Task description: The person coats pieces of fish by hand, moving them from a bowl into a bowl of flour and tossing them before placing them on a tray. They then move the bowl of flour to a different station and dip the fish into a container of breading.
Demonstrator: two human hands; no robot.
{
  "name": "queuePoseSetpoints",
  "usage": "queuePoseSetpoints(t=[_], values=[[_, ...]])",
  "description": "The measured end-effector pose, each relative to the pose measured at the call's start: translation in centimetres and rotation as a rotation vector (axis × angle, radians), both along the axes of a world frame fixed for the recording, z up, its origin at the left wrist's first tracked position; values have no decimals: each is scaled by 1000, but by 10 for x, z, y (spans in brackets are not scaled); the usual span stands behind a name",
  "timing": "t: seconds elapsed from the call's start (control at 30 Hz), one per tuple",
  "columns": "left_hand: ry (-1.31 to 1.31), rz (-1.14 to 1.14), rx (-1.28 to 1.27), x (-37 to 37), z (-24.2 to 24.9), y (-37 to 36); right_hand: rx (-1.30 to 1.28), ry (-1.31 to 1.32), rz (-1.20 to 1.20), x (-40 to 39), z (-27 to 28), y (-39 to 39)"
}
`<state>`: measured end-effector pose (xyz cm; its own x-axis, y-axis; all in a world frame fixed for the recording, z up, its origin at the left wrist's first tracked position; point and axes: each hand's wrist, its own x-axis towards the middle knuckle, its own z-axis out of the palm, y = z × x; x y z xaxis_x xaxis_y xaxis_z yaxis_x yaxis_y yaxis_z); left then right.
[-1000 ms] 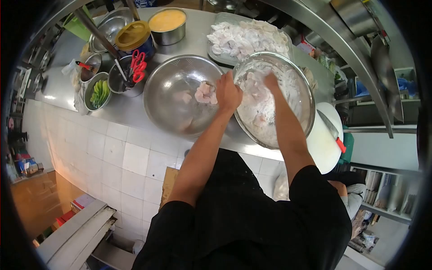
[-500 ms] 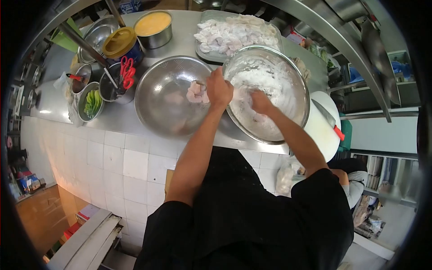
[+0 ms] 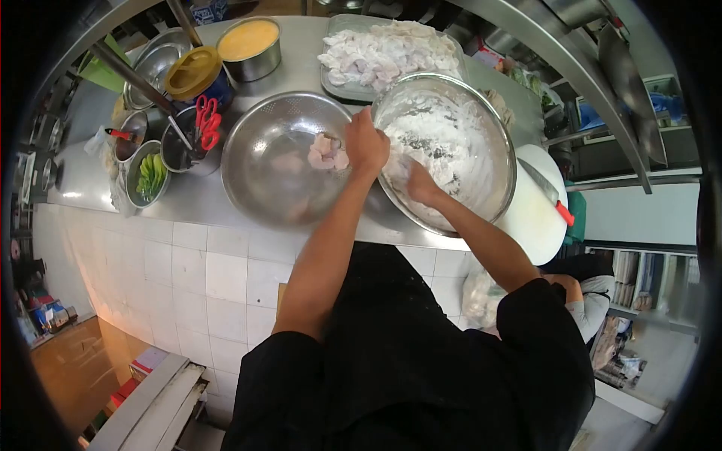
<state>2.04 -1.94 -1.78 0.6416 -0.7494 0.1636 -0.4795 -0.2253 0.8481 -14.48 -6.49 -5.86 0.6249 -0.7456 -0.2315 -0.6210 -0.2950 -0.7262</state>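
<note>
My left hand (image 3: 366,143) is closed on the left rim of a steel bowl of white powder (image 3: 505,124). Inside that bowl, near its left wall, my right hand (image 3: 423,184) is closed around something pale and powdery, blurred and partly hidden by the fingers. A perforated steel bowl (image 3: 248,177) stands to the left, with a few raw, pale pink pieces (image 3: 325,152) inside beside my left wrist. Behind the powder bowl, a tray (image 3: 461,64) carries several powder-coated pieces (image 3: 391,52).
Left are a pot of yellow liquid (image 3: 250,39), a brown-lidded tub (image 3: 194,73), red-handled scissors (image 3: 207,124) and a bowl of green slices (image 3: 152,177). A knife (image 3: 541,180) lies on a round white board (image 3: 535,225). Another person's arm (image 3: 568,289) shows at the right.
My right hand has moved left within the powder bowl, toward my left hand. My left hand stays at the rim. The view has shifted slightly.
</note>
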Motion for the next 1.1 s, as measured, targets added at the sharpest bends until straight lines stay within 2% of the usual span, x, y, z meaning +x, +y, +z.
queuePoseSetpoints(t=[0.1,0.13,0.17,0.27,0.33,0.37,0.43,0.5,0.57,0.6,0.67,0.7,0.77,0.83,0.9,0.97,1.0,1.07,1.1], values=[[-7,24,-15,1,-1,-3,-282,-47,284,22,26,-38],[-28,44,-47,-1,-3,-2,-399,-71,284,23,26,-53],[-47,61,-75,-3,-4,1,-363,36,247,26,56,-53],[-30,76,-83,-5,-5,2,-462,143,333,18,58,-86],[-27,82,-82,-5,-5,3,-379,-43,389,10,58,-98],[-15,75,-78,-5,-4,3,-379,-46,394,7,59,-104],[-5,69,-73,-3,-3,3,-53,23,171,-2,61,-117],[-19,58,-91,-4,-3,4,-91,-18,181,-21,27,-141],[-23,65,-89,-5,-4,3,237,-220,127,-30,35,-139],[-25,76,-87,-6,-4,3,237,-217,127,-34,37,-137],[-26,74,-84,-6,-3,4,-69,-170,-218,-45,34,-139],[-32,68,-83,-5,-1,4,-67,-172,-218,-52,21,-144],[-30,71,-58,-5,0,3,-424,545,-343,-68,-40,-171],[-24,69,-30,-7,2,2,-483,779,-236,-47,-90,-179],[-6,75,-36,-7,3,3,-612,512,-337,-6,-102,-145],[-13,67,-29,-8,3,3,-725,473,-54,38,-65,-99],[-19,73,-22,-6,3,3,-733,507,138,49,-64,-92],[-38,77,-30,-7,0,4,-732,536,330,42,-68,-83],[-54,84,-39,-6,-2,5,-654,356,375,21,-71,-73]])
